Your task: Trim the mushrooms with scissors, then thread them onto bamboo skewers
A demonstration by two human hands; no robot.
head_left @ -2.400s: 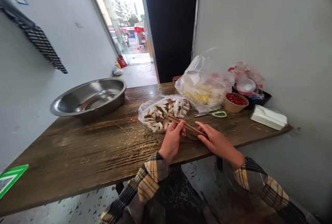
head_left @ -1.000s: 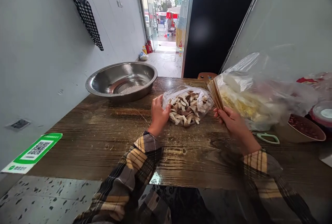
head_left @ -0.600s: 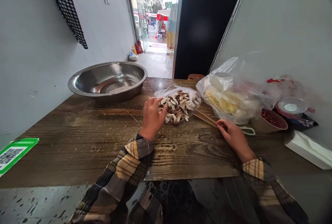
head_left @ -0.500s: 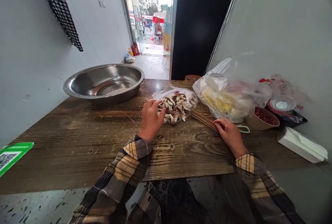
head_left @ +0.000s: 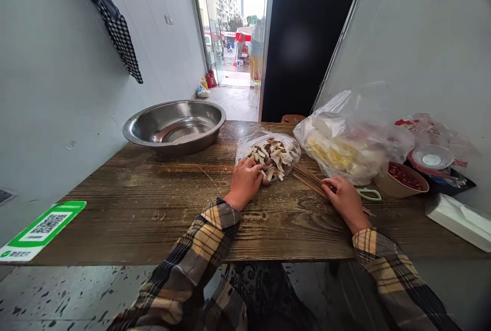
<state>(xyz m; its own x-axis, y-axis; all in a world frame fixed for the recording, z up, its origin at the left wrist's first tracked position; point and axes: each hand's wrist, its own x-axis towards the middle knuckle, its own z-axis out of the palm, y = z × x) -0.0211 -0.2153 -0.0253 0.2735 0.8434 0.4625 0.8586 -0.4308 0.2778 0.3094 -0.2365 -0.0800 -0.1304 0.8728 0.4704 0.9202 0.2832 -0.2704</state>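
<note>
A clear plastic bag of sliced mushrooms [head_left: 273, 153] lies on the wooden table [head_left: 153, 203]. My left hand [head_left: 244, 181] rests at the bag's near edge, fingers curled against the mushroom pieces. A bundle of thin bamboo skewers [head_left: 309, 179] lies flat on the table to the right of the bag. My right hand [head_left: 344, 200] lies over the skewers' near end, fingers curled on them.
A large steel basin [head_left: 175, 125] stands at the back left. A big plastic bag of pale and yellow food [head_left: 345, 144], a paper bowl of red bits [head_left: 401, 180], a green-handled tool [head_left: 370, 195] and a white box [head_left: 458, 220] crowd the right. A green QR sticker [head_left: 42, 228] lies at left.
My right hand lowered the skewer bundle from upright to flat on the table. My left hand stayed at the mushroom bag, sliding to its near edge.
</note>
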